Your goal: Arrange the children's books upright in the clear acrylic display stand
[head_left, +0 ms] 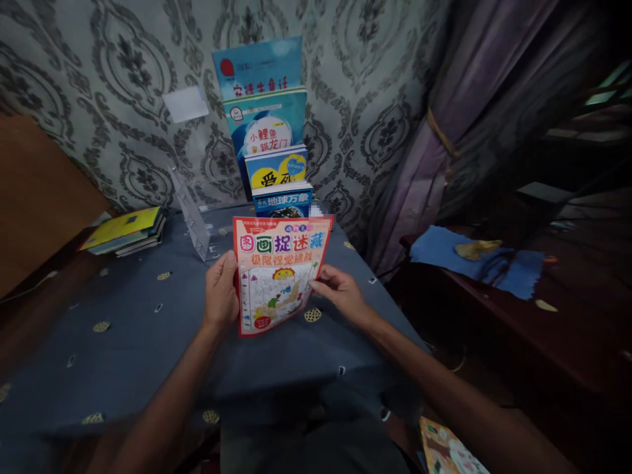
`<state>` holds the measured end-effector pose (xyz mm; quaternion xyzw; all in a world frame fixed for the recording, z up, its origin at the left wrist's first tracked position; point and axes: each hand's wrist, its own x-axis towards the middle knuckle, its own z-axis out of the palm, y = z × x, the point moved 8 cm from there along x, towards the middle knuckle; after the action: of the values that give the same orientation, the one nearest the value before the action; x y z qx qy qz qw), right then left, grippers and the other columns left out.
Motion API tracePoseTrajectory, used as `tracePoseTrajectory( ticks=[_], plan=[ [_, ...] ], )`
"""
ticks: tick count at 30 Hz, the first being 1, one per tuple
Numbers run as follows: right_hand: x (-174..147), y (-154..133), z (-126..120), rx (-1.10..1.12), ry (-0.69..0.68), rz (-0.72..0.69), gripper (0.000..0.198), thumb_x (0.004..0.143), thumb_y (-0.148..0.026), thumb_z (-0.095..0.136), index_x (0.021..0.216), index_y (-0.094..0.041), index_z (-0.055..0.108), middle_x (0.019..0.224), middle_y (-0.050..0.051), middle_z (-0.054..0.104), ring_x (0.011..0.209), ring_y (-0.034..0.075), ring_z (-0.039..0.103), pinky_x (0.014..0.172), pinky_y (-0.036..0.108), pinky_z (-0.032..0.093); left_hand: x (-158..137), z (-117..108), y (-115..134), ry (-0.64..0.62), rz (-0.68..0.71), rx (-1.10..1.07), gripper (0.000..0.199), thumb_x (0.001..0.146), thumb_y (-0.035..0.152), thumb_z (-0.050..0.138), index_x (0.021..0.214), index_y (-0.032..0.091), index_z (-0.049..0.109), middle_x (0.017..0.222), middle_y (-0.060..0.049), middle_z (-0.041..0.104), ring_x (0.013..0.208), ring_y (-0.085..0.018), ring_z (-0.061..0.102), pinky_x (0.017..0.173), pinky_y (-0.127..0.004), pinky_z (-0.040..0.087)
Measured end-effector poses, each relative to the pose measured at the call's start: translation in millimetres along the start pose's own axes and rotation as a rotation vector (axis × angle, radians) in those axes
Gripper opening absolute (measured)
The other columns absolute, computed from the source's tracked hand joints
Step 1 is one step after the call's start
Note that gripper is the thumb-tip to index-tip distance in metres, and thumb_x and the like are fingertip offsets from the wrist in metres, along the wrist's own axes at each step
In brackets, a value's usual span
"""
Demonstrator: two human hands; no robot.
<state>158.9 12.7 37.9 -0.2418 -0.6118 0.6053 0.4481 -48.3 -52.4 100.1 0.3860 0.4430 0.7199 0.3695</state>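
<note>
Just behind the red-bordered book (281, 276) — upright books (269, 128), partly hidden.

So I'm running one cam on my head, and it's pointing forward and down from my side of the table (187, 289), sitting pretty close above my forearms (190, 365), facing the patterned wall (365, 131) beyond, with my hands (220, 293) landing mid-frame.

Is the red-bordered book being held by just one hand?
No, the left hand and right hand hold opposite side edges of the red-bordered book.
</note>
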Motion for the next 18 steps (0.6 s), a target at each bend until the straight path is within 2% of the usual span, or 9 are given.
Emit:
tracePoseTrajectory(
  ticks=[2, 4, 7, 11, 14, 18],
  plan=[
    [7.2, -3.6, -4.6, -0.026, 0.026, 0.043, 0.041, 0.076, -0.059, 0.079, 0.086, -0.021, 0.069, 0.074, -0.001, 0.072, 0.058, 0.012, 0.058, 0.051, 0.022, 0.047, 10.4, -4.1, -11.1, 0.027, -0.043, -0.045, 0.049, 0.073, 0.064, 0.077, 0.086, 0.019, 0.064, 0.076, 0.0, 0.072, 0.074, -0.019, 0.07, 0.071, -0.029, 0.055],
    [11.1, -2.3, -9.3, -0.041, 0.053, 0.102, 0.043, 0.075, -0.06, 0.079, 0.083, -0.02, 0.066, 0.065, -0.003, 0.066, 0.048, 0.008, 0.048, 0.04, 0.019, 0.034, 20.7, -11.0, -28.6, 0.026, -0.108, -0.033, 0.05, 0.069, 0.063, 0.078, 0.085, 0.019, 0.062, 0.074, 0.0, 0.072, 0.072, -0.019, 0.07, 0.068, -0.029, 0.056],
    [12.3, 10.1, -15.5, -0.048, 0.071, 0.207, 0.045, 0.07, -0.059, 0.081, 0.085, -0.02, 0.064, 0.059, -0.005, 0.061, 0.041, 0.006, 0.041, 0.036, 0.019, 0.028, 32.9, -23.2, -59.3, -0.048, -0.217, 0.171, 0.049, 0.069, 0.066, 0.072, 0.078, 0.02, 0.055, 0.067, 0.001, 0.068, 0.061, -0.016, 0.067, 0.055, -0.025, 0.053],
    [12.8, 32.1, -23.7, -0.106, 0.063, 0.293, 0.049, 0.063, -0.06, 0.081, 0.084, -0.02, 0.062, 0.053, -0.007, 0.057, 0.037, 0.005, 0.036, 0.034, 0.019, 0.024, 40.5, -34.9, -92.3, -0.223, -0.319, 0.549, 0.045, 0.081, 0.065, 0.054, 0.073, 0.021, 0.051, 0.057, 0.003, 0.062, 0.048, -0.013, 0.062, 0.045, -0.022, 0.048],
    [15.6, 44.7, -28.4, -0.192, 0.039, 0.325, 0.049, 0.063, -0.061, 0.078, 0.082, -0.019, 0.063, 0.051, -0.007, 0.056, 0.035, 0.006, 0.035, 0.034, 0.02, 0.024, 45.1, -40.8, -99.3, -0.268, -0.299, 0.686, 0.038, 0.086, 0.053, 0.054, 0.066, 0.02, 0.051, 0.05, 0.004, 0.058, 0.041, -0.013, 0.058, 0.042, -0.021, 0.044],
    [19.7, 55.7, -35.1, -0.265, 0.054, 0.359, 0.047, 0.062, -0.06, 0.075, 0.081, -0.019, 0.063, 0.05, -0.006, 0.056, 0.035, 0.007, 0.037, 0.034, 0.021, 0.025, 48.2, -42.3, -93.3, -0.3, -0.199, 0.892, 0.029, 0.092, 0.033, 0.051, 0.066, 0.02, 0.054, 0.051, 0.003, 0.058, 0.041, -0.011, 0.053, 0.047, -0.022, 0.04]
  ],
)
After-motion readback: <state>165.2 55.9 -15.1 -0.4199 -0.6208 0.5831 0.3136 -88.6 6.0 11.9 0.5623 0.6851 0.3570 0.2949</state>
